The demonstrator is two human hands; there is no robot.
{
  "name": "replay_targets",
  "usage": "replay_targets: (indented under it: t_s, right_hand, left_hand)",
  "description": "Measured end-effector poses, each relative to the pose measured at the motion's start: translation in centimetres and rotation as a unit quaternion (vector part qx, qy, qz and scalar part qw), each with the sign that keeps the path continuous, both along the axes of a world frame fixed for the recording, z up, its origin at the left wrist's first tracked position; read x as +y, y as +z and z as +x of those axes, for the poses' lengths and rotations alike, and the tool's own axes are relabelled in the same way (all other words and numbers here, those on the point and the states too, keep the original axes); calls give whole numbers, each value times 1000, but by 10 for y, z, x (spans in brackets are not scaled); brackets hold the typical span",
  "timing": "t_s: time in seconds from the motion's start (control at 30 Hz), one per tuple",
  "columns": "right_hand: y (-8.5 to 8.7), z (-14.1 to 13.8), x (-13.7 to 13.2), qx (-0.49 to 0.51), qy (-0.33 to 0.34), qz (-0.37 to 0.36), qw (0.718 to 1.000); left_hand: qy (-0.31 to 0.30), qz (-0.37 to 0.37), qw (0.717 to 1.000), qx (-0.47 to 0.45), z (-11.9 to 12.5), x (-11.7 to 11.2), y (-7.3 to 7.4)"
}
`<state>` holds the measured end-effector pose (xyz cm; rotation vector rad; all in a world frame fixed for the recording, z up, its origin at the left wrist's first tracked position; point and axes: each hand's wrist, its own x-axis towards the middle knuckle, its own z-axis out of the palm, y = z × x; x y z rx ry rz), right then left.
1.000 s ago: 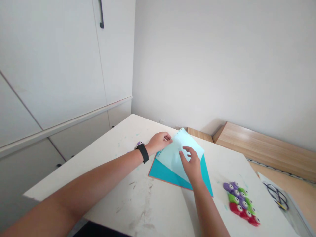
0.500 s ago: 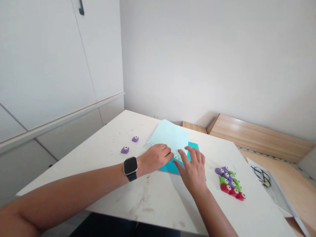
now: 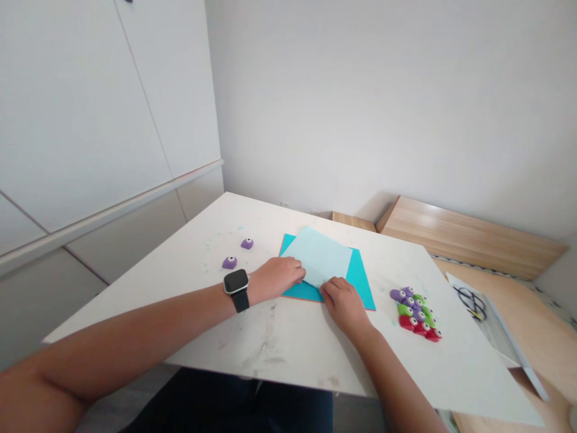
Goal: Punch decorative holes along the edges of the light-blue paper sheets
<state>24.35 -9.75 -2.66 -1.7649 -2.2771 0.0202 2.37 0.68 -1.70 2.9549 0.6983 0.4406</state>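
Observation:
A pale blue sheet of paper lies turned at an angle over a bright blue board with a thin orange edge. At the sheet's near left edge, my left hand, with a dark watch on the wrist, has its fingers curled closed on the paper. The near corner is pinched in my right hand, thumb and fingers together. My fingertips hide parts of that edge.
On the white table, two purple pieces with an eye sit to the left. Several purple, green and red eyed pieces form a cluster on the right. Beyond the right edge lies a coiled black cable.
The sheet has come down flatter over the board and shifted, showing the board's far left corner. My right hand went from spread fingers to closed on the sheet's near edge.

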Motion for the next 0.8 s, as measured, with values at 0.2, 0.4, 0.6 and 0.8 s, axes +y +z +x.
replay_targets:
  t_s: [0.2,0.4,0.6,0.8]
  right_hand:
    - [-4,12,5,37,-6,-3,999]
    - [-12,16,0,106,-31,19,994]
    - [-22,13,0,113,-83,39,989]
    - [-27,14,7,82,-119,19,989]
  left_hand:
    - [-2,-128,992,-9,-9,23,6]
    - [21,-180,983,-30,-11,34,2]
    - [49,-209,975,-49,-8,38,-3]
    - [64,-119,991,-16,-5,35,-5]
